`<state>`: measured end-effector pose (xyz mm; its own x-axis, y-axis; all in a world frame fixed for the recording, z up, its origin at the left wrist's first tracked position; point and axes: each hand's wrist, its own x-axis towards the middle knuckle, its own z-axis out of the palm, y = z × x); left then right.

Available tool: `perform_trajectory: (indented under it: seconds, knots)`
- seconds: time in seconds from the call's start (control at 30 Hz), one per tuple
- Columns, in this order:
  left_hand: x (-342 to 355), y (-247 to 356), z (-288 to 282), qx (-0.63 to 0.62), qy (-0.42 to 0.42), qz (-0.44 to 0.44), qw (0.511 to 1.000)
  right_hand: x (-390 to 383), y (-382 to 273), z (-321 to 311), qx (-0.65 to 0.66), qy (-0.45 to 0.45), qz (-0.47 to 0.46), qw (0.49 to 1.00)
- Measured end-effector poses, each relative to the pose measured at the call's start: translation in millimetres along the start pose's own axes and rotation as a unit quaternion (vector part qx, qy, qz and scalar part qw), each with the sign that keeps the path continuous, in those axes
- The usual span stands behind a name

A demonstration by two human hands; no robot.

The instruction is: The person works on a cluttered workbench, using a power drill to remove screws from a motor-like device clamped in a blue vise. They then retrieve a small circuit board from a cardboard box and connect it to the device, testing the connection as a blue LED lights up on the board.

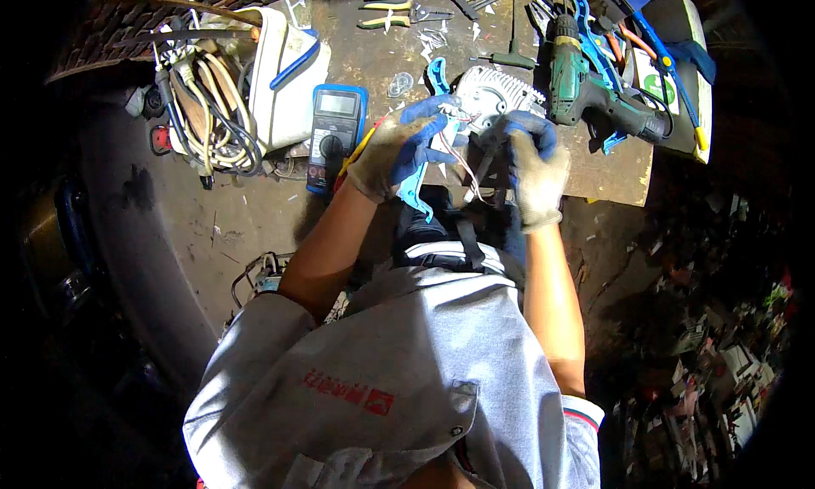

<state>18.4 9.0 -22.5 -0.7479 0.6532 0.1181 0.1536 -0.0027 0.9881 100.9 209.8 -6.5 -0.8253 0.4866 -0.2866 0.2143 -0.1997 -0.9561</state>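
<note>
My left hand (406, 143), in a white glove with blue-coated fingers, is closed on thin wires (459, 152) that hang down past the table edge. Close under it runs a long light-blue curved bar (413, 186). A silver finned metal housing (491, 95) lies between my hands on the table. Gloved the same way, my right hand (535, 162) is at the housing's lower right side with its fingers curled; what they hold, if anything, is hidden.
A blue-cased multimeter (337, 124) lies left of my hands, beside a white container (284, 81) stuffed with cables. A green cordless drill (586, 90) rests at right. Wire strippers (403, 15) and a T-handle tool (512, 59) are on the worn table (615, 179).
</note>
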Motion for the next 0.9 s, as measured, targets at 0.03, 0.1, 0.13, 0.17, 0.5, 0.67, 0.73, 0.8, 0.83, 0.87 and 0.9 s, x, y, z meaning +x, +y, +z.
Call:
perform_trajectory:
  seconds: [0.03, 0.1, 0.13, 0.17, 0.5, 0.67, 0.73, 0.8, 0.83, 0.87, 0.9]
  knots:
    - [0, 4, 0, -0.001, 0.015, -0.017, 1.000, -1, -1, -11, 0.048, 0.018, 0.020, 0.999]
    - [2, 11, 1, -0.005, 0.039, -0.048, 0.998, -4, 2, -39, 0.032, 0.034, 0.037, 0.998]
    - [2, 10, 0, 0.029, 0.031, -0.037, 0.998, -9, 1, -44, 0.036, 0.047, 0.054, 0.997]
    - [3, 8, 0, 0.052, 0.022, -0.022, 0.998, -12, -2, -49, 0.041, 0.062, 0.071, 0.995]
    - [0, -8, -11, 0.349, -0.062, 0.131, 0.926, -33, 28, -71, 0.010, 0.078, 0.067, 0.995]
    - [4, 4, -8, 0.277, -0.059, 0.110, 0.953, -36, 16, -67, -0.033, 0.062, 0.088, 0.994]
    - [1, 14, -4, 0.104, -0.049, -0.046, 0.992, -37, 16, -66, -0.072, 0.057, 0.085, 0.992]
    - [12, 10, -15, 0.343, -0.110, 0.181, 0.915, -38, 25, -67, -0.075, 0.060, 0.052, 0.994]
    - [6, 18, -7, 0.297, -0.059, -0.033, 0.953, -40, 29, -64, -0.050, 0.061, 0.032, 0.996]
    - [7, 24, -8, 0.266, -0.064, -0.016, 0.962, -42, 16, -62, -0.059, 0.048, 0.071, 0.995]
    - [7, 27, -14, 0.236, -0.073, -0.001, 0.969, -42, 17, -60, -0.096, 0.051, 0.044, 0.993]
